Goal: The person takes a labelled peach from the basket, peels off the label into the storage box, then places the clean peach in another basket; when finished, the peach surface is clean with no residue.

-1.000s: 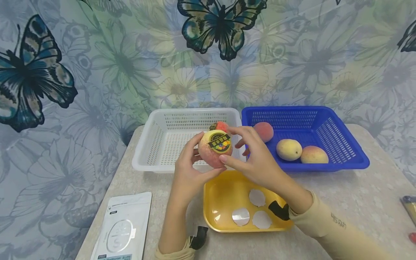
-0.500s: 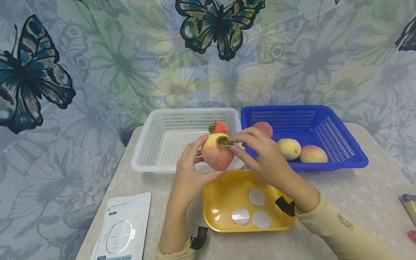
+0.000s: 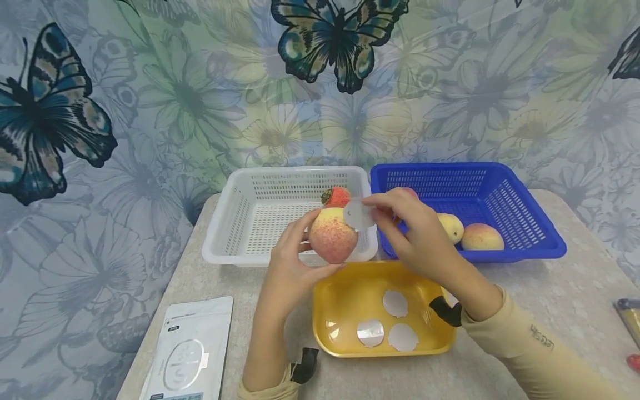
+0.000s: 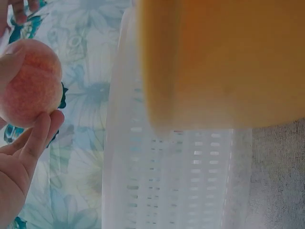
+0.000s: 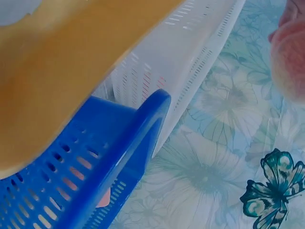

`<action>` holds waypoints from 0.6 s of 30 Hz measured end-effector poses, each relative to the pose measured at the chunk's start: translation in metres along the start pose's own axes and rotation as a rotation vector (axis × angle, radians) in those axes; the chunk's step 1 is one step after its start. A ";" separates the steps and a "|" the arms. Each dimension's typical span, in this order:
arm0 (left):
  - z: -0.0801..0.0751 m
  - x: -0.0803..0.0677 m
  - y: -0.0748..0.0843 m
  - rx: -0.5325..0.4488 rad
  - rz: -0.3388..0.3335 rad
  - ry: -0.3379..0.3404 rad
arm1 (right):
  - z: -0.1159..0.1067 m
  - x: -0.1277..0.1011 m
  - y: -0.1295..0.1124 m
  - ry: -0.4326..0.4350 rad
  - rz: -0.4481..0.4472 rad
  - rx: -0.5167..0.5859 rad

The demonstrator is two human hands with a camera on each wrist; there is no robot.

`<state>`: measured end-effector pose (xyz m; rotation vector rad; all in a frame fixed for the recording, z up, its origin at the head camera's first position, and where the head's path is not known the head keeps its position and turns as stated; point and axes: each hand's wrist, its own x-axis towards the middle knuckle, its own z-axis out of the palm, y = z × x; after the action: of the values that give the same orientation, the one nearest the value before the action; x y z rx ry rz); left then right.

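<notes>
My left hand grips a red and yellow peach above the gold tray; in the left wrist view, fingers and thumb wrap the peach. With thumb and fingertips, my right hand pinches a round sticker, its pale side towards me. The sticker's left edge overlaps the peach; whether they touch I cannot tell. Pale round discs lie in the tray. Behind, a smaller red fruit with a black and yellow label sits in the white basket.
At the right back stands a blue basket holding several peaches, partly hidden by my right hand. A white pouch lies on the table at left front. Small items lie at the right edge, including a red one.
The black and yellow sticker was flat on the peach, then lifted at one side; now its pale side shows. My right hand has drawn right and the left keeps its grip.
</notes>
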<state>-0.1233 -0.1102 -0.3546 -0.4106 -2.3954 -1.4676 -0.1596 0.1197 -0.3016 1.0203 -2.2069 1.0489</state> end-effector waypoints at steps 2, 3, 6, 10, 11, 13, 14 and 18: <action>-0.001 0.000 -0.001 0.016 -0.033 0.004 | -0.005 -0.002 0.000 -0.020 0.085 0.028; -0.002 0.000 -0.002 0.021 -0.053 0.009 | -0.008 -0.004 -0.001 -0.040 0.133 0.044; -0.007 0.001 -0.005 0.031 -0.110 0.039 | -0.017 -0.011 -0.001 -0.120 0.292 0.074; -0.014 0.001 -0.009 0.037 -0.159 0.079 | -0.023 -0.027 0.004 -0.248 0.458 0.113; -0.015 0.000 -0.010 0.040 -0.167 0.085 | -0.023 -0.032 0.006 -0.274 0.488 0.130; -0.018 0.000 -0.011 0.042 -0.175 0.096 | -0.020 -0.043 0.010 -0.325 0.532 0.176; -0.019 0.000 -0.011 0.043 -0.178 0.102 | -0.017 -0.049 0.012 -0.351 0.549 0.204; -0.021 -0.001 -0.013 0.026 -0.178 0.123 | -0.001 -0.075 0.015 -0.471 0.603 0.277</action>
<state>-0.1255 -0.1343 -0.3564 -0.0989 -2.4014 -1.4859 -0.1267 0.1581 -0.3584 0.7746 -2.9238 1.5296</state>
